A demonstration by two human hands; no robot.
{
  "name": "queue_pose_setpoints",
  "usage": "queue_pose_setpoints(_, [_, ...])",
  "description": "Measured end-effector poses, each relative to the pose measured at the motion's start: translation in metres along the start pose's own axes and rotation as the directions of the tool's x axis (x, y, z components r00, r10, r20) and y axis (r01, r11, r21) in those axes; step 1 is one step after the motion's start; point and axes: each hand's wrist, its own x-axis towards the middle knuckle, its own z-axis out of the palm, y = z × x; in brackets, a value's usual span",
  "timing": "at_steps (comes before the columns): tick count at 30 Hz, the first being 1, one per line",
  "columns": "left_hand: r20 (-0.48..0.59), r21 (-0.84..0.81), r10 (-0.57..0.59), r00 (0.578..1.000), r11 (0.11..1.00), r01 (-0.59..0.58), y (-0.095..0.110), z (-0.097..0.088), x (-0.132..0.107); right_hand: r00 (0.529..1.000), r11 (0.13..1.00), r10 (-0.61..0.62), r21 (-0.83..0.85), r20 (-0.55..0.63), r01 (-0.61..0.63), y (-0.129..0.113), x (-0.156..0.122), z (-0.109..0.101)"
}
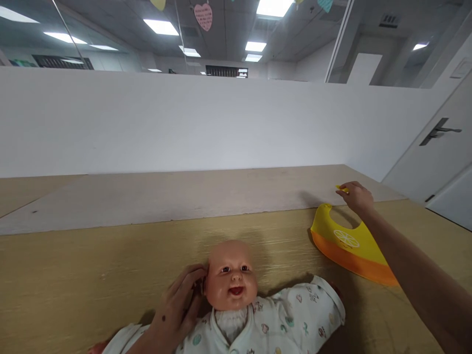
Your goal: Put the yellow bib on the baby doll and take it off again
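A baby doll (230, 280) in a white patterned suit lies on its back on the wooden table (92, 275), its head toward the far side. My left hand (180, 307) rests against the side of the doll's head, fingers spread and bent around it. A yellow and orange silicone bib (346, 243) lies to the right of the doll. My right hand (356, 196) reaches out over the bib's far end and pinches its yellow neck strap between the fingertips.
A pale board (165, 196) covers the far part of the table. A white partition wall (184, 123) runs behind it. A white door with a handle (440, 130) stands at the right. Paper hearts hang from the ceiling.
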Motion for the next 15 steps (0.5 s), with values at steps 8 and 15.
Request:
queue_pose_setpoints(8, [-0.047, -0.040, -0.024, 0.999, 0.999, 0.022, 0.008, 0.000, 0.002, 0.999, 0.999, 0.032, 0.032, -0.006, -0.031, -0.006, 0.003, -0.012])
queue_pose_setpoints(15, [-0.017, -0.039, 0.001, 1.000, 0.999, -0.002, 0.007, -0.002, 0.001, 0.992, 0.995, 0.096, -0.043, 0.077, -0.093, -0.016, 0.003, -0.007])
